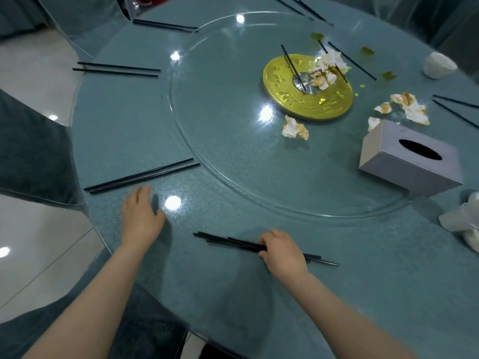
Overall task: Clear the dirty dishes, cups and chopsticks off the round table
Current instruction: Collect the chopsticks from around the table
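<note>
Several thin black chopsticks (233, 242) are splaying in the gripping right hand (282, 251); reaching with the flat left hand (141, 215) risks spilling them.

Surfaces: mostly gloss on the table, matt on paper and cloth.

Round table (124, 130): speckled teal top, polished, throwing back ceiling lights. Turntable (233, 161) at centre: clear glass, smooth, bright glints. Hub disc (293, 99) at 1 o'clock: gold, shiny metallic look, embossed; steel-grey centre. Bundle of chopsticks (233, 241) at 6 o'clock under right hand (282, 252): black, smooth, slight sheen, plastic-looking. Crumpled napkins (295, 128): thin paper, matt, stained orange-brown. Tissue box (404, 167) at 3 o'clock: grey, matt, material unclear. Cup (438, 64) at 2 o'clock: white, looks ceramic. Chair covers (31, 156) at 9 o'clock: grey-blue cloth, soft nap. Floor (33, 81): pale glossy tile.
</note>
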Tool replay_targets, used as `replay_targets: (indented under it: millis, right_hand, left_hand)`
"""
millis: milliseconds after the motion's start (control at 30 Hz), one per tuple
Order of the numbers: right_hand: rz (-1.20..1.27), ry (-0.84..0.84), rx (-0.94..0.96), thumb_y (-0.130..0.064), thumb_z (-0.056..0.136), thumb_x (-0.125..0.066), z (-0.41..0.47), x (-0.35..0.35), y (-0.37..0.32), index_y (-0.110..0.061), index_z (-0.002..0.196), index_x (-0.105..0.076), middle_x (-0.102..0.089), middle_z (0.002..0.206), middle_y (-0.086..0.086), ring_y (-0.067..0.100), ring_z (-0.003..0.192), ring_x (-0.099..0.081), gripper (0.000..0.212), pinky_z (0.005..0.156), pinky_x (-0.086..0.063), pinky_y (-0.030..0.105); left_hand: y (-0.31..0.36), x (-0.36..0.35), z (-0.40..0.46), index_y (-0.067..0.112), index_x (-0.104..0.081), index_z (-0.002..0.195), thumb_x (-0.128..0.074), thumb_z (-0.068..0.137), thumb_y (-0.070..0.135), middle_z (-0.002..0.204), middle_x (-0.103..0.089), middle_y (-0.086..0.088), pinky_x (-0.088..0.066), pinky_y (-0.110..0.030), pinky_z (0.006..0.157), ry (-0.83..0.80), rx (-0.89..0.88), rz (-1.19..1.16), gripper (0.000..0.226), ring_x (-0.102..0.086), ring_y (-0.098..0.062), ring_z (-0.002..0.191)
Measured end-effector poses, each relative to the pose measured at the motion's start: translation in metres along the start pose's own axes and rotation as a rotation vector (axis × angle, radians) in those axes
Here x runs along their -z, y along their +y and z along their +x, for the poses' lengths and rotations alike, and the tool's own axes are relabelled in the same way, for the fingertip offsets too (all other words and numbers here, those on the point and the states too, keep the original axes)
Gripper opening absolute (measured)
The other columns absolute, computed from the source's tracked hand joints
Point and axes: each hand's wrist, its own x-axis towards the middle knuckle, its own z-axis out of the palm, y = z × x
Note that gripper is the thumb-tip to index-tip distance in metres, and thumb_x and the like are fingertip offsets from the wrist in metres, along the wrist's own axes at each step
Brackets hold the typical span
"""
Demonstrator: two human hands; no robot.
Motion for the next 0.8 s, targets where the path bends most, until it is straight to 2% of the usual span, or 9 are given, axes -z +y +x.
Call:
replay_targets:
  millis: [67,167,233,367,467,600,667,733,800]
  right_hand:
    - [0.004,-0.027,-0.014,-0.027,0.09,-0.06,0.002,0.002,0.003,-0.017,0.11,-0.057,-0.055,0.114,0.002,0.021,0.112,-0.047,0.022,0.091,-0.039,0.029]
    - [0.016,-0.044,-0.023,-0.027,0.09,-0.06,0.002,0.002,0.006,-0.017,0.109,-0.057,-0.055,0.112,0.002,0.022,0.11,-0.047,0.021,0.09,-0.038,0.028]
    - [0.04,-0.055,-0.029,-0.025,0.091,-0.06,0.0,0.001,0.007,-0.017,0.109,-0.057,-0.056,0.113,0.003,0.022,0.11,-0.048,0.021,0.09,-0.038,0.028]
    - [0.091,-0.079,-0.074,-0.025,0.09,-0.061,-0.001,0.002,0.011,-0.016,0.108,-0.056,-0.057,0.113,0.003,0.022,0.108,-0.051,0.021,0.087,-0.039,0.029]
    - [0.083,-0.093,-0.088,-0.025,0.091,-0.06,-0.002,0.001,0.015,-0.014,0.108,-0.056,-0.057,0.112,0.005,0.024,0.107,-0.051,0.022,0.085,-0.038,0.029]
    - [0.107,-0.052,-0.091,-0.023,0.092,-0.059,-0.008,-0.001,0.02,-0.013,0.107,-0.057,-0.057,0.109,0.005,0.023,0.106,-0.051,0.018,0.082,-0.037,0.026]
    - [0.121,-0.022,-0.112,-0.022,0.092,-0.059,-0.011,0.002,0.026,-0.012,0.108,-0.058,-0.058,0.109,0.006,0.024,0.104,-0.053,0.019,0.078,-0.036,0.026]
    - [0.133,-0.011,-0.136,-0.023,0.092,-0.059,-0.014,0.003,0.035,-0.011,0.112,-0.059,-0.058,0.11,0.007,0.025,0.104,-0.054,0.023,0.078,-0.035,0.026]
    - [0.126,-0.024,-0.153,-0.023,0.092,-0.059,-0.017,0.004,0.045,-0.011,0.115,-0.059,-0.059,0.112,0.008,0.026,0.106,-0.054,0.026,0.083,-0.038,0.028]
  left_hand:
    - [-0.009,0.006,0.023,0.015,-0.015,0.151,-0.056,0.09,0.021,0.159,-0.009,-0.01,-0.008,-0.046,0.119,-0.071,0.007,0.157,0.074,-0.005,-0.031,0.146]
    - [-0.018,0.008,0.043,0.016,-0.005,0.152,-0.047,0.095,0.032,0.16,0.0,-0.008,-0.003,-0.05,0.117,-0.182,0.038,0.281,0.073,0.001,-0.029,0.147]
    - [-0.02,0.007,0.046,0.013,-0.011,0.152,-0.045,0.095,0.035,0.159,-0.009,-0.01,-0.005,-0.051,0.116,-0.175,0.009,0.34,0.069,-0.007,-0.031,0.146]
    - [-0.021,0.008,0.045,0.005,-0.033,0.142,-0.053,0.092,0.029,0.14,-0.039,-0.023,-0.028,-0.051,0.107,-0.078,-0.061,0.372,0.058,-0.036,-0.043,0.125]
    - [-0.019,0.011,0.05,0.008,-0.031,0.142,-0.056,0.091,0.028,0.136,-0.037,-0.026,-0.032,-0.052,0.104,-0.085,-0.047,0.328,0.06,-0.034,-0.044,0.123]
    - [-0.025,0.015,0.067,0.015,-0.024,0.146,-0.048,0.093,0.045,0.155,-0.012,-0.018,-0.013,-0.055,0.112,-0.149,0.036,0.441,0.066,-0.013,-0.039,0.14]
    - [-0.027,0.016,0.073,0.013,-0.035,0.139,-0.048,0.093,0.046,0.149,-0.025,-0.02,-0.016,-0.057,0.11,-0.154,0.035,0.452,0.057,-0.022,-0.039,0.136]
    - [-0.027,0.015,0.073,0.007,-0.047,0.127,-0.056,0.091,0.037,0.134,-0.041,-0.024,-0.027,-0.056,0.105,-0.099,-0.016,0.423,0.048,-0.036,-0.041,0.125]
    - [-0.025,0.014,0.072,0.005,-0.049,0.124,-0.061,0.087,0.032,0.13,-0.044,-0.025,-0.032,-0.054,0.102,-0.058,-0.057,0.408,0.047,-0.04,-0.043,0.121]
